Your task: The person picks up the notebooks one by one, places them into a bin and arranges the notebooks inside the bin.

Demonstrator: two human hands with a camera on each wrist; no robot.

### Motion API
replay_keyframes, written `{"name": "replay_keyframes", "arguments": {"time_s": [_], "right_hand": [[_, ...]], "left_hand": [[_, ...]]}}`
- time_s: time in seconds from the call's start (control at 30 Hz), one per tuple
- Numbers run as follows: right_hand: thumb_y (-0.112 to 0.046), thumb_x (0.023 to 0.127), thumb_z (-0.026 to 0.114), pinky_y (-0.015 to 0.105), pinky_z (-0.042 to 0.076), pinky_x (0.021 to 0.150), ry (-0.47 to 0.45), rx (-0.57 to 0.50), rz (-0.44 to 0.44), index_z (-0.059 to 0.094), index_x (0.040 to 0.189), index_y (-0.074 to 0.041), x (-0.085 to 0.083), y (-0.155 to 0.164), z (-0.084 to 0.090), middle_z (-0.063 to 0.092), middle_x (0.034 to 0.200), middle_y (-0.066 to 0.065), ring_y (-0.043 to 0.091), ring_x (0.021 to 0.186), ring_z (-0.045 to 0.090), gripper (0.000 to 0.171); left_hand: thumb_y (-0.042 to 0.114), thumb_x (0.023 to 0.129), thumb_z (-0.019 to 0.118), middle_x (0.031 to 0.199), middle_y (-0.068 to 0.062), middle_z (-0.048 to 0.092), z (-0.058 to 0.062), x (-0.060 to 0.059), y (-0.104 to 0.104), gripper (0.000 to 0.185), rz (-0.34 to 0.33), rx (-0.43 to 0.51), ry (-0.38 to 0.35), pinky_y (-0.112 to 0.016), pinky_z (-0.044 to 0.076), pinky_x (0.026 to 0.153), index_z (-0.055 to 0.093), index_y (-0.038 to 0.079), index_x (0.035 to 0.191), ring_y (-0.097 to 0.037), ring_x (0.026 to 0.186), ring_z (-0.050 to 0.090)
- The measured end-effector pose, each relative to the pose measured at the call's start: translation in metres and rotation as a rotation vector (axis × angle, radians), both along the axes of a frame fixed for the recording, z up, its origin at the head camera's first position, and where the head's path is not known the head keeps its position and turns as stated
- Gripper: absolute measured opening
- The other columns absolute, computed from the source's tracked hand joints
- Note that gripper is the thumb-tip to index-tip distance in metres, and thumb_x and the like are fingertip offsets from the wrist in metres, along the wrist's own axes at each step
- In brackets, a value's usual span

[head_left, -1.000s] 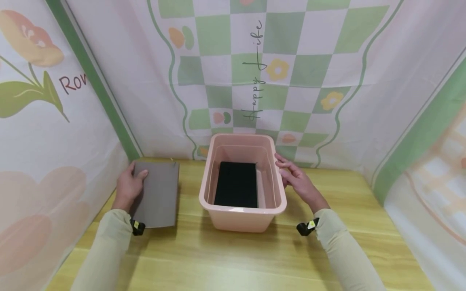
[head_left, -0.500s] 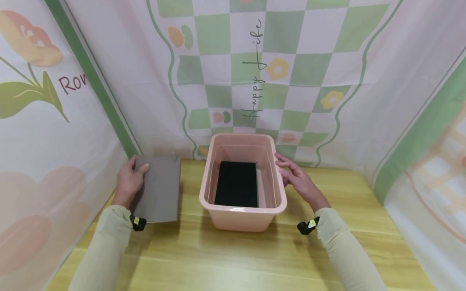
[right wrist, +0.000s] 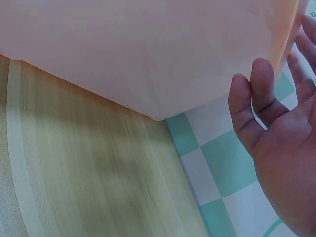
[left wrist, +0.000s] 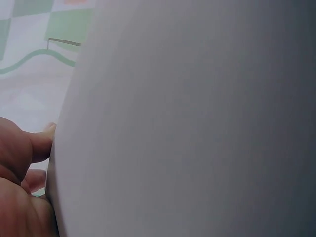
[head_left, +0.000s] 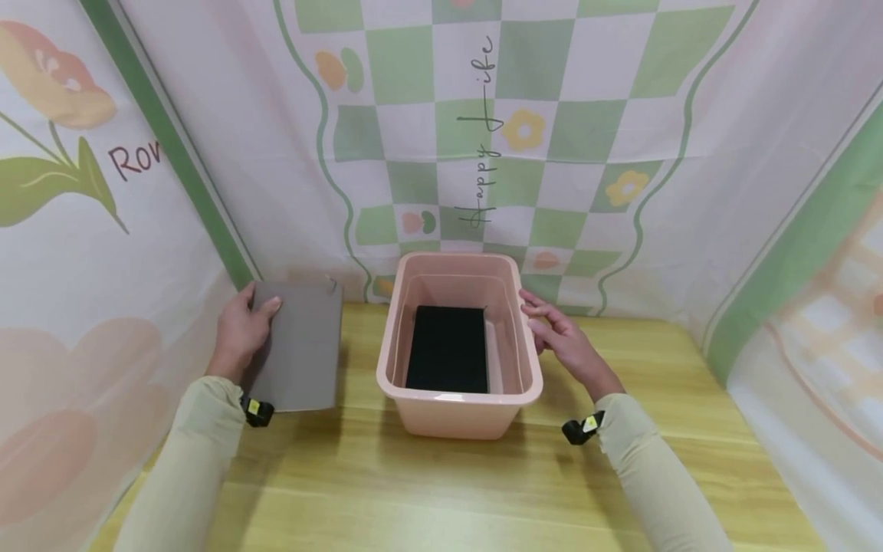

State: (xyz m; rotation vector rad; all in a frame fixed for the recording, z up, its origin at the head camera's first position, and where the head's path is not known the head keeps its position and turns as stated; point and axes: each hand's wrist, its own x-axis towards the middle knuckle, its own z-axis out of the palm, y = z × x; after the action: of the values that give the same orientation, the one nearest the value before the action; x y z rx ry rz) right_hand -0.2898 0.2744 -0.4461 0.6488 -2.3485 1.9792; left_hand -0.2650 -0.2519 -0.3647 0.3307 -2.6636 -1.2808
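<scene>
My left hand (head_left: 241, 328) grips the left edge of a grey notebook (head_left: 303, 345), thumb on its cover. The notebook is raised over the table's left side; a small ribbon-like strip shows at its top right corner. In the left wrist view, the notebook's cover (left wrist: 182, 118) fills most of the picture beside the fingers (left wrist: 39, 147). A pink plastic bin (head_left: 455, 418) stands in the middle, with a black notebook (head_left: 448, 349) lying flat inside. Against the bin's right rim rests my right hand (head_left: 566, 341), its fingers (right wrist: 263, 81) loosely bent at the outer side.
The wooden table (head_left: 441, 498) ends at a hanging cloth (head_left: 538, 69) with green and white checks just behind the bin. More printed cloth closes off the left and right sides.
My left hand has lifted the grey notebook, moving it up and slightly away from me in the head view. The right hand and the bin have stayed in place.
</scene>
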Motion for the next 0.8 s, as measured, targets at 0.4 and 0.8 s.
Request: {"name": "replay_keyframes", "arguments": {"time_s": [0.4,0.8], "right_hand": [[-0.021,0.108,0.053,0.022,0.057,0.064,0.006,-0.011,0.000,0.059,0.135,-0.002,0.000,0.002,-0.003,0.034,0.167,-0.009,0.003,0.072,0.064,0.034],[-0.021,0.107,0.053,0.022,0.057,0.063,0.007,-0.042,0.018,0.060,0.134,-0.004,0.000,-0.001,-0.003,0.037,0.165,-0.011,0.003,0.070,0.064,0.033]], "left_hand": [[0.037,0.107,0.050,0.170,-0.020,0.015,0.015,-0.009,0.007,0.072,-0.014,0.040,0.003,-0.057,0.020,0.127,0.015,0.008,0.163,-0.041,0.158,0.016],[0.036,0.107,0.051,0.170,-0.021,0.013,0.030,-0.016,0.014,0.074,-0.050,0.092,0.020,-0.054,0.021,0.128,0.015,0.005,0.163,-0.039,0.159,0.013]]}}
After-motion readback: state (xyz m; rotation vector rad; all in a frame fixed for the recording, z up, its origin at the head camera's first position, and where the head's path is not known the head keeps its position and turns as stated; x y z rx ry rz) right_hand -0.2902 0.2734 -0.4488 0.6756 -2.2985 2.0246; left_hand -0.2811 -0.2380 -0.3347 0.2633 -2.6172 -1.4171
